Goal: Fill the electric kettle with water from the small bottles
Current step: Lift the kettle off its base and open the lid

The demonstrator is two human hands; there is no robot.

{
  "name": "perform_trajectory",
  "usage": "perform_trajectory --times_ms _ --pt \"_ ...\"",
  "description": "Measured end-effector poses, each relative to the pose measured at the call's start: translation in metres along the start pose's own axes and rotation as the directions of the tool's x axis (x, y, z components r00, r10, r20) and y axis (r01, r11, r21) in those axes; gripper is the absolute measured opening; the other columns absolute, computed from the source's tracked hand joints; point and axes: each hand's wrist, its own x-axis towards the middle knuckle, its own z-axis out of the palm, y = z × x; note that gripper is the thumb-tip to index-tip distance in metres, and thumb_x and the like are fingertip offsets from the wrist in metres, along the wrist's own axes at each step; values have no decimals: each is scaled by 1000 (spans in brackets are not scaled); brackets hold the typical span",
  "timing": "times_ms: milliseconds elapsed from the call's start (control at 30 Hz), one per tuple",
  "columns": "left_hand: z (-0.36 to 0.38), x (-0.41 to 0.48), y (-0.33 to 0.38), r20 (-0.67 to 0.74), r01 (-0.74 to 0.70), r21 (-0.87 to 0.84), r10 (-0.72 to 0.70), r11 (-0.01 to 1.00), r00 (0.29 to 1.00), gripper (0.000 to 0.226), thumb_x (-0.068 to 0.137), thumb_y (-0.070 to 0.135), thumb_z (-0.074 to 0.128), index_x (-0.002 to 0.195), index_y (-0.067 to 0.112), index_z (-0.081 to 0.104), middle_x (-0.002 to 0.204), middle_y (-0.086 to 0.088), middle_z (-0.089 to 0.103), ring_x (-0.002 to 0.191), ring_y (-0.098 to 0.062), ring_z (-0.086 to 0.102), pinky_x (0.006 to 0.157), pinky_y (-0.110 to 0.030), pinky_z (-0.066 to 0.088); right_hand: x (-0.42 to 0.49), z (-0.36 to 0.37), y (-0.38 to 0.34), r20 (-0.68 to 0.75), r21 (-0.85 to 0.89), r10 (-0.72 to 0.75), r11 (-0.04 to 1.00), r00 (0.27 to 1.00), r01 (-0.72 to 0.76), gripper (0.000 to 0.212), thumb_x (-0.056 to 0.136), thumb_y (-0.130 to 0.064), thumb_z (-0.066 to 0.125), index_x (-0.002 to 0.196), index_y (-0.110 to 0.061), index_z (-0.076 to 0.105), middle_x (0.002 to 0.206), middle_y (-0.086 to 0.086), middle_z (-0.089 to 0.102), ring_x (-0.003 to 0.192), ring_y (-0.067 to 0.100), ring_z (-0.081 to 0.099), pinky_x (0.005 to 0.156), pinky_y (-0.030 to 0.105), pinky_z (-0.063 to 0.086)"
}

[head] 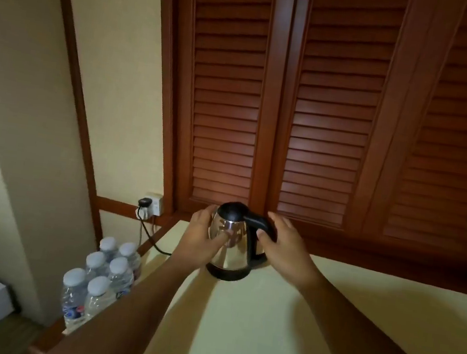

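A pale yellow table point(265, 329) stood before dark louvred doors point(323, 114). The steel kettle point(229, 253) sat upright on the table's far part, close under the doors, with its black lid point(231, 209) down. The left hand point(199, 237) cupped the kettle's shiny body, fingers curved round its far side and thumb across the front. The right hand point(285, 249) held the kettle's black handle point(259, 223) between thumb and fingers. Left of the kettle and lower, small capped bottles point(100, 278) stood clustered off the table's edge. Beyond the kettle's left side, a cord point(147, 234) ran from a wall socket point(153, 203).
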Motion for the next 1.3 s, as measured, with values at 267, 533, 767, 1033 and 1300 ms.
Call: perform_trajectory --times_ms 267,533,767,1033,1300 --pt "26 30 -47 193 272 -247 -228 930 954 100 81 33 92 156 37 28 144 21 46 132 1 48 101 -12 39 28 53 33 -63 91 172 982 983 -166 58 102 -37 54 153 -20 33 150 6 44 138 25 46 111 39 41" --pt "54 45 -77 246 272 -445 -175 853 953 120 71 23 99 159 41 20 135 31 51 125 11 55 94 -9 48 42 65 51 -133 98 217 974 967 -205 41 106 -37 41 145 -25 45 128 -6 58 115 9 54 86 25 38" --pt "59 53 -93 203 257 -432 -184 865 962 113 62 24 102 150 47 36 140 18 57 131 -11 56 95 -25 54 44 67 58 -150 98 276 960 949 -264 32 105 -38 44 131 -22 52 96 -7 62 89 7 61 67 20 42" --pt "46 47 -65 81 152 -409 -130 900 988 123 61 28 102 158 43 27 145 23 47 136 -5 45 102 -20 45 38 44 44 -212 145 194 975 958 -165 37 104 -39 46 138 -24 52 118 -2 68 111 16 64 93 35 49" --pt "29 -27 -43 96 132 -394 -102 909 990 116 62 32 103 151 47 30 143 26 49 129 0 52 86 0 46 -37 24 26 -198 136 115 987 973 -89 31 103 -40 49 134 -40 50 116 -7 69 108 11 66 83 25 50"
